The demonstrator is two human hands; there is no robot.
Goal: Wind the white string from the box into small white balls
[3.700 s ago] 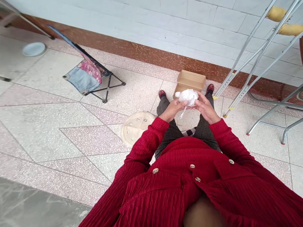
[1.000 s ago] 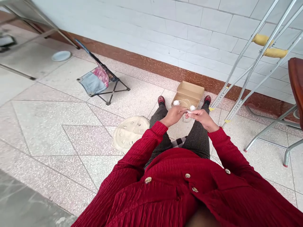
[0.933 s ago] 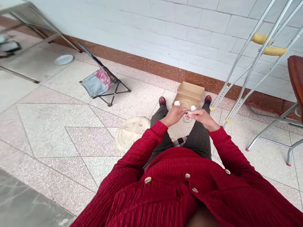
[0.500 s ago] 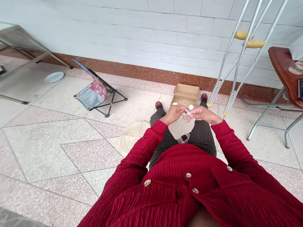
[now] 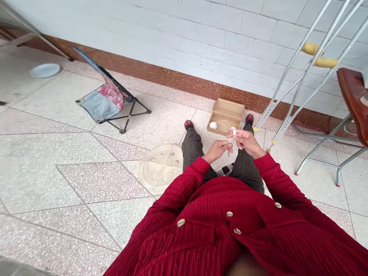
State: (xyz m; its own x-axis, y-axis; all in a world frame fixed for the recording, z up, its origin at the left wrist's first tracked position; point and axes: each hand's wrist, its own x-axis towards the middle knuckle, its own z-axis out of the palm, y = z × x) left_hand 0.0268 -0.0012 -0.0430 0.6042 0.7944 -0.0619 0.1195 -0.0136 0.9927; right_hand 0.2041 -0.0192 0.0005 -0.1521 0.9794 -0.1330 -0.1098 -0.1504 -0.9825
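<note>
I sit in a red buttoned top with my legs stretched toward the wall. My right hand (image 5: 243, 140) pinches a small white piece (image 5: 233, 132) upright at its fingertips. My left hand (image 5: 219, 148) is closed just below and to the left, fingers curled, seeming to hold a thin white strand that hangs between the hands. Beyond the hands, an open cardboard box (image 5: 225, 116) lies on the floor between my feet, with a small white ball (image 5: 213, 125) and a loop of thin string inside it.
A round cream plastic lid (image 5: 161, 167) lies on the tiled floor by my left leg. A folding stool (image 5: 107, 94) stands at the left, a white dish (image 5: 45, 70) farther left. Two metal crutches (image 5: 304, 61) lean on the wall at right, beside a brown table (image 5: 352, 101).
The large white bundle held 3.7 s ago is gone from my hands; only a small white piece remains. My left hand has dropped lower and my right hand has lifted slightly.
</note>
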